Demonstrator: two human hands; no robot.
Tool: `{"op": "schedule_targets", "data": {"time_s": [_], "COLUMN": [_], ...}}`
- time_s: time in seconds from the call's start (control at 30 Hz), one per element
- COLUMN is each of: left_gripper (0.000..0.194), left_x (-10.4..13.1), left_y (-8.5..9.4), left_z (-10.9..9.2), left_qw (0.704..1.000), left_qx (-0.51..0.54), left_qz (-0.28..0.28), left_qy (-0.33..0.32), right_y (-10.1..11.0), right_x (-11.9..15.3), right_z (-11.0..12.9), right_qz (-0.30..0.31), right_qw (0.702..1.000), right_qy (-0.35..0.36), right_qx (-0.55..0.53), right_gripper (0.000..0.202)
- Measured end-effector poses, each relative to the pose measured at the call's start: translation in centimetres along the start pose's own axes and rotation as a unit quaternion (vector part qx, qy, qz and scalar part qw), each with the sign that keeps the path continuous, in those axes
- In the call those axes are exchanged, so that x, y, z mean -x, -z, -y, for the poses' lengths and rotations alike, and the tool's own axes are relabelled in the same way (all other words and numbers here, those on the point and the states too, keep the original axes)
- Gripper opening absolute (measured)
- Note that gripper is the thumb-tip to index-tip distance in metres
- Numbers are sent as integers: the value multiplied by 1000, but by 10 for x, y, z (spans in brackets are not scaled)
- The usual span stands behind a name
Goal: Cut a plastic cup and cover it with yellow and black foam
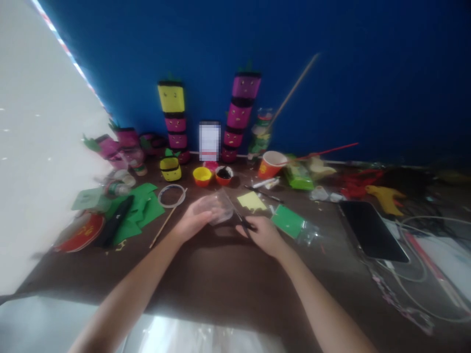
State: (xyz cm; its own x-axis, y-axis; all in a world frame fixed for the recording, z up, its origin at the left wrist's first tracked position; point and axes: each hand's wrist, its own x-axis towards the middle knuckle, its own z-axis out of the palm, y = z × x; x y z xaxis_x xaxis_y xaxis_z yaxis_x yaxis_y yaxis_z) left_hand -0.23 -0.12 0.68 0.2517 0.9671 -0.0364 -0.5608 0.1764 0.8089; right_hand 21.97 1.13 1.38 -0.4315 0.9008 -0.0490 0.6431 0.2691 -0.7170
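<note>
Near the middle of the dark table, my left hand [195, 218] grips a clear plastic piece [222, 207] that looks like a small cup or container. My right hand [263, 234] is closed around dark-handled scissors [247, 224], whose blades point up and left to the right side of the plastic. Motion blur hides whether the blades touch it. A pale yellow paper square [251, 201] lies just beyond my right hand, and a green paper [288, 220] lies to its right.
Two small paint cups, yellow [202, 176] and black [224, 175], stand beyond my hands. Green sheets [147, 208] and a clear tubing coil [171, 196] lie left. On the right are a black tablet [371, 230], cables and a yellow glue gun [386, 197]. Painted stacks [239, 115] stand behind.
</note>
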Motion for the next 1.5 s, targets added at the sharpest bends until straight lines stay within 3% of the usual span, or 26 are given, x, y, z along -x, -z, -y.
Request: {"op": "schedule_targets", "data": {"time_s": [1.5], "left_gripper": [50], "left_x": [2], "left_y": [3], "left_z": [1], "left_qw": [995], "left_qx": [34], "left_qz": [85], "left_qy": [39], "right_y": [3], "right_x": [1], "right_z": [5], "right_qz": [-19], "right_qw": [998], "right_qy": [15], "right_qx": [64], "right_gripper": [46]}}
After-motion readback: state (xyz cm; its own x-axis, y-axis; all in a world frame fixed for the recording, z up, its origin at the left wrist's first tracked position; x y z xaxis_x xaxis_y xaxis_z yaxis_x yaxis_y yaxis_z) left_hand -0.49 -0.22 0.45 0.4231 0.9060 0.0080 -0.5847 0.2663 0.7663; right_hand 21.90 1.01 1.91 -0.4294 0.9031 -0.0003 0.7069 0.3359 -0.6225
